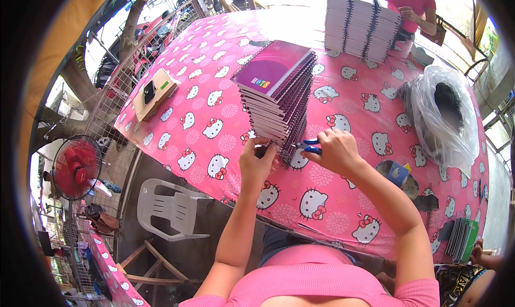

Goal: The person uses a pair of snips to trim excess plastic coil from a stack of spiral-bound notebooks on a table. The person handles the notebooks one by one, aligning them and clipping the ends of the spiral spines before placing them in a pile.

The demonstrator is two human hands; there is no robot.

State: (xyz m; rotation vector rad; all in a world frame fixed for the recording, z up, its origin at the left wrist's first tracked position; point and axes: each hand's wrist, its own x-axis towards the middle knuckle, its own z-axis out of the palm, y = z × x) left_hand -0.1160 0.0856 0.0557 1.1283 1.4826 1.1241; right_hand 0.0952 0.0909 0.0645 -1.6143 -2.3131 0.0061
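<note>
Blue pliers [303,144] in curled right fingers [327,137]

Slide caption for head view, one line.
Left hand at the base of a spiral-notebook stack, right hand holding blue-handled pliers beside its bindings.

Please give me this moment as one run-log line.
left hand: at notebook stack | right hand: holding blue-handled pliers | pliers: near spiral bindings

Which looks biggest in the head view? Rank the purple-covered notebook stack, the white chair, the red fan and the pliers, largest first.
1. Purple-covered notebook stack
2. White chair and red fan: too alike to rank
3. Pliers, clearly smallest
</note>
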